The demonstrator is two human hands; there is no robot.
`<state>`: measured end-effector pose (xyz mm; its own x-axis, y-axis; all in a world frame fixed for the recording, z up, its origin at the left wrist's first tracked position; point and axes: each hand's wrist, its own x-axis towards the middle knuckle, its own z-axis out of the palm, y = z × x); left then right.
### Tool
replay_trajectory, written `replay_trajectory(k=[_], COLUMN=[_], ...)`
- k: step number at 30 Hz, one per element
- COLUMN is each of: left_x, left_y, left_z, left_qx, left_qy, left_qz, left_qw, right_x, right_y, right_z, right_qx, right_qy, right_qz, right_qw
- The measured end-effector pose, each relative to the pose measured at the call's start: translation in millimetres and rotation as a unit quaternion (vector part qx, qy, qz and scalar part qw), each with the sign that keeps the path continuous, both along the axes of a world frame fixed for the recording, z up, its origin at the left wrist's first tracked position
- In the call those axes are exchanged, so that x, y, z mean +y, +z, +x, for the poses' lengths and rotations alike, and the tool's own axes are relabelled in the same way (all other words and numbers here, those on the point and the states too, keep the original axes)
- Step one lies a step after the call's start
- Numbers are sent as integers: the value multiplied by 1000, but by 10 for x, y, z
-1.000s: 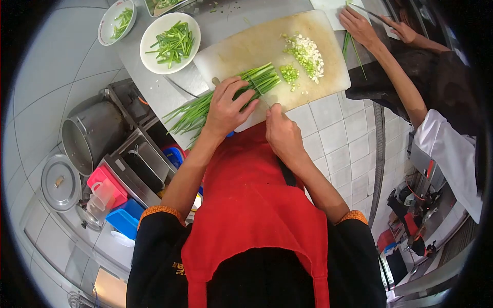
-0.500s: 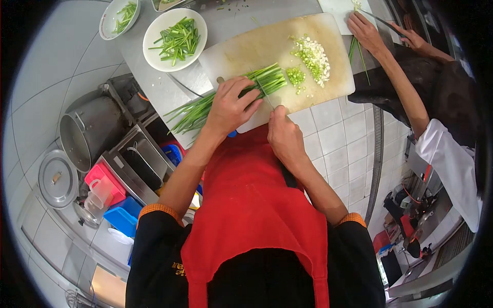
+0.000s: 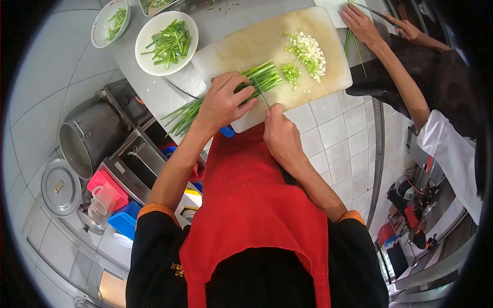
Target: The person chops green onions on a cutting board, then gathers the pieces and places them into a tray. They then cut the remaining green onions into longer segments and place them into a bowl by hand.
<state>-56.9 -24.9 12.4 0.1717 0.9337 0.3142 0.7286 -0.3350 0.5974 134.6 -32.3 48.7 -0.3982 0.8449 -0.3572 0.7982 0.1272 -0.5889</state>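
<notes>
Across the left part of the cutting board (image 3: pixel 313 92) lies a bunch of green onions (image 3: pixel 268 75), its long green ends hanging past the board to the lower left. My left hand (image 3: pixel 226 100) presses down on the bunch with curled fingers. In my right hand (image 3: pixel 281 134) is the handle of a knife (image 3: pixel 262 91); its thin blade crosses the bunch just right of my left fingers. On the board's right side sit a small heap of chopped green onion (image 3: pixel 291 73) and a larger pile of white and green pieces (image 3: pixel 309 54).
A white bowl (image 3: pixel 145 64) of cut green lengths stands left of the board, with a smaller bowl (image 3: pixel 98 37) beyond it. At right, a co-worker's hand (image 3: pixel 362 24) holds greens beside another knife (image 3: pixel 377 14). A large pot (image 3: pixel 82 136) stands at lower left.
The whole view has shifted slightly, so the board and bowls appear a little higher and further left. Both hands stay at the bunch, the knife still across it.
</notes>
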Motion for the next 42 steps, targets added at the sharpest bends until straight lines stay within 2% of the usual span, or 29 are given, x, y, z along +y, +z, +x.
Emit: replay_trajectory(k=[11,33,42], left_x=[48,95,77], left_y=[-17,-90,-124], left_z=[-16,13,20], left_qx=[16,32,26], left_qy=[-30,-46,-52], left_qz=[24,26,62], left_qw=[999,998,996], right_x=[-20,-100,-68], right_y=[-152,-182,-142], right_z=[22,12,-50], right_qx=[-62,-4,-49], right_qy=[6,-37,-29], right_qz=[7,57,42], right_qw=[998,998,998])
